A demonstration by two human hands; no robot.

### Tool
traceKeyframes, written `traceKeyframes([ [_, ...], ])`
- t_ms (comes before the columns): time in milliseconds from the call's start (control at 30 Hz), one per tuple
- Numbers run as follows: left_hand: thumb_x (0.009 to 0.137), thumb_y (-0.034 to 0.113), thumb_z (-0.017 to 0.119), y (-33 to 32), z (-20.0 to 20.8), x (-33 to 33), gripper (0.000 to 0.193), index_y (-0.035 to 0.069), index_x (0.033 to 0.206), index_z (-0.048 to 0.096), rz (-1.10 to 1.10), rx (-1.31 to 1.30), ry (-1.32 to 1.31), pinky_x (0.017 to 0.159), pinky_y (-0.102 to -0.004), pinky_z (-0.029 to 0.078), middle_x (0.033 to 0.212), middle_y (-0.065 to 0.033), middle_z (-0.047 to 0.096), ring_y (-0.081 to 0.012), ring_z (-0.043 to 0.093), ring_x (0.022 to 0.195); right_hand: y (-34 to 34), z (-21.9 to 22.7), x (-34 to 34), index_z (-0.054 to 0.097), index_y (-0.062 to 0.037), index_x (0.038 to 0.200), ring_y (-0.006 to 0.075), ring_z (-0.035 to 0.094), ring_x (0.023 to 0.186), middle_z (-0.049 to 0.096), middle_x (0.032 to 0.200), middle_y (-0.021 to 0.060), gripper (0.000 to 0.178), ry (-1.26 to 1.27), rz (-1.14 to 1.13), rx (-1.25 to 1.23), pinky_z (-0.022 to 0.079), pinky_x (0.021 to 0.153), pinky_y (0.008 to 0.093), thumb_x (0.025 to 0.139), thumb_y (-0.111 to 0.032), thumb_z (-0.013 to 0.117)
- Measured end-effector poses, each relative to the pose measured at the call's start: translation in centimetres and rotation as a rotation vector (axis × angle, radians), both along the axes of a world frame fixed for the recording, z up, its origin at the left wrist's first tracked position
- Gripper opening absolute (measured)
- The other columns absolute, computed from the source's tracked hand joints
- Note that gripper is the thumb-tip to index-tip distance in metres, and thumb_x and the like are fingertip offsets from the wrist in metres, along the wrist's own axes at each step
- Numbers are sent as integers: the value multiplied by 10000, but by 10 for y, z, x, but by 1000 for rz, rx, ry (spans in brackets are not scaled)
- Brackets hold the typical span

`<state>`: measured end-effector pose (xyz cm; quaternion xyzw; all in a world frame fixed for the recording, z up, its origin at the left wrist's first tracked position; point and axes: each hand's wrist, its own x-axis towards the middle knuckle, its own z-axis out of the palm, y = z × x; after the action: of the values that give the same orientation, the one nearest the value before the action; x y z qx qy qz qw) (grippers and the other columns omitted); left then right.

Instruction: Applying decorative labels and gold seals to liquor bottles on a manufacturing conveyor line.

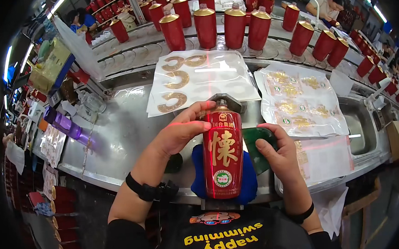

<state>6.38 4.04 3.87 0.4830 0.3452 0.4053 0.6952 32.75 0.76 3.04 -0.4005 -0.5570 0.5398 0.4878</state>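
Note:
A glossy red bottle (223, 162) with gold lettering and a round green-and-white emblem lies in front of me, its neck pointing away. Beneath its lower part is a blue pad (199, 172). At the neck end stands a dark angular block (231, 103). My left hand (181, 131) grips the bottle around its neck and shoulder, thumb on the front. Between the thumb and fingers of my right hand (281, 152) is a flat dark-green scraper (254, 149), close beside the bottle's right side. A thin red light line runs down the bottle.
Sheets of gold decals (176, 80) and gold-and-green decals (298, 102) lie beyond the bottle. Red bottles with gold shoulders (206, 28) stand along a curved conveyor (135, 51). A purple drinking bottle (64, 124) is at left, a sink (361, 123) at right. Other people sit farther back.

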Motion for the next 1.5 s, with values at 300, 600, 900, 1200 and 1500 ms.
traceKeyframes([
  [300, 849, 251, 665, -1, 4, 2, 670, 14, 1387, 345, -2, 29, 87, 1057, -355, 333, 1304, -120, 490, -202, 457, 1220, 4, -10, -7, 579, -35, 1133, 78, 588, 795, 653, 909, 35, 298, -105, 4, 68, 486, 715, 237, 881, -162, 674],
  [600, 810, 311, 696, -6, 6, 9, 714, 37, 1381, 367, 54, 13, 143, 1036, -362, 362, 1345, -101, 466, -206, 470, 1213, 2, -9, -5, 572, -35, 1126, 76, 582, 782, 649, 892, 30, 298, -132, 19, 39, 480, 701, 232, 879, -168, 673],
  [900, 824, 194, 666, -23, 20, 31, 215, 36, 908, 548, 370, 611, 956, 902, -359, 403, 1018, -140, 580, -267, 510, 1018, 0, -11, -1, 548, -11, 1178, 77, 582, 885, 633, 1006, 34, 330, -137, 39, 48, 485, 771, 225, 892, -129, 659],
  [1200, 886, 98, 584, -43, 26, 37, 94, 19, 890, 533, 438, 834, 800, 778, -393, 398, 864, -122, 531, -315, 471, 851, -10, 0, 6, 567, -8, 1155, 81, 583, 847, 649, 958, 45, 314, -30, -47, 73, 481, 761, 231, 884, -131, 668],
  [1500, 948, 168, 559, -70, 22, 39, 154, 15, 951, 540, 406, 487, 6, 718, -271, 488, 1146, -125, 539, -152, 572, 922, -18, -1, 11, 551, -2, 1163, 87, 576, 847, 639, 953, 44, 316, 0, -113, 130, 476, 763, 236, 908, -165, 641],
])
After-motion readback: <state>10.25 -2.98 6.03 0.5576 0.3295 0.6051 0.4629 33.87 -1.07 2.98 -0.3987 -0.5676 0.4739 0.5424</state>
